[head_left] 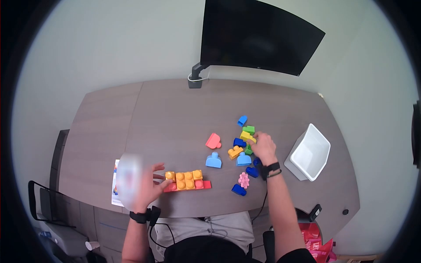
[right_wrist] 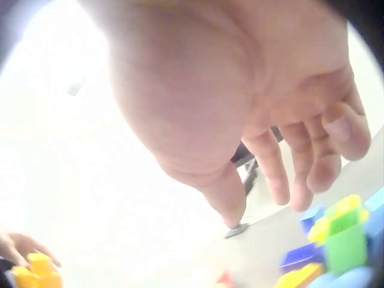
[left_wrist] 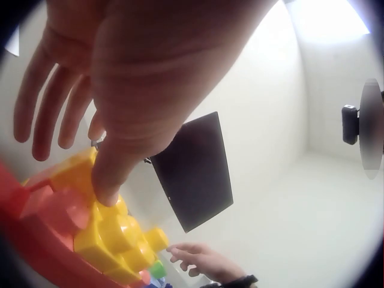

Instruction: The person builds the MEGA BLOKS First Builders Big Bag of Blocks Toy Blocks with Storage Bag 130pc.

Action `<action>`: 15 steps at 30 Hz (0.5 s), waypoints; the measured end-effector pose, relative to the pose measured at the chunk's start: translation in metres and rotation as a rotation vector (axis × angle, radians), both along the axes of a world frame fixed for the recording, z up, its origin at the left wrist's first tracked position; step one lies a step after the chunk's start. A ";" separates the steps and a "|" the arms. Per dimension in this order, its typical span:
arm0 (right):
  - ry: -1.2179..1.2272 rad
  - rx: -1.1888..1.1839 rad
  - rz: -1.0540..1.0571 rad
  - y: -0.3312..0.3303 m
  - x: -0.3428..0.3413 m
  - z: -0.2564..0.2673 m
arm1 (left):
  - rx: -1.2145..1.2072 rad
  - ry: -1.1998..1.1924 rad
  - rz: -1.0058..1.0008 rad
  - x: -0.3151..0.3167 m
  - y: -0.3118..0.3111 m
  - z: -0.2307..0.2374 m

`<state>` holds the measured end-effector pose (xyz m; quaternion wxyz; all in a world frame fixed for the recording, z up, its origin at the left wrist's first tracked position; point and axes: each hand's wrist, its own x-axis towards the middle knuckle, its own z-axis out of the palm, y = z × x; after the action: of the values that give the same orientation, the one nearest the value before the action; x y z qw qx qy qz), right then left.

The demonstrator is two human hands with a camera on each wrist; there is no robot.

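On my left: orange blocks (head_left: 180, 180), studs up, atop red base (head_left: 207, 184) | on my right: yellow block (head_left: 246, 136), unattached

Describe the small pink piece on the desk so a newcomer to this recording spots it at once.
On the desk, start from the white bin at right and look left to the loose blocks. At that cluster's near end, the pink piece lies between two dark blue blocks. Its scalloped, flower-like outline sets it apart from them.

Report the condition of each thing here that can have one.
Left hand: fingers extended.
Right hand: empty, fingers loosely bent.
Block stack: yellow on red.
Coral block: apart from the others.
White bin: upright, uncovered.
Monitor: screen dark.
Printed sheet: flat, partly hidden.
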<state>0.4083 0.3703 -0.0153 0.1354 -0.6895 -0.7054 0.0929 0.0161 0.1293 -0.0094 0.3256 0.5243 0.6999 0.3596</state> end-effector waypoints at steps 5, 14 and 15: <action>-0.185 -0.083 -0.114 0.030 -0.001 -0.009 | 0.068 -0.001 0.008 0.000 -0.003 0.001; 0.268 0.131 0.696 -0.056 -0.085 0.068 | 0.290 0.174 -0.091 0.011 -0.004 0.026; 0.322 0.087 0.802 -0.076 -0.103 0.080 | 0.378 0.207 -0.127 0.019 -0.001 0.040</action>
<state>0.3053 0.2939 0.0645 0.2257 -0.3311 -0.8906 0.2150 0.0349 0.1287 0.0307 0.1700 0.6529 0.6153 0.4077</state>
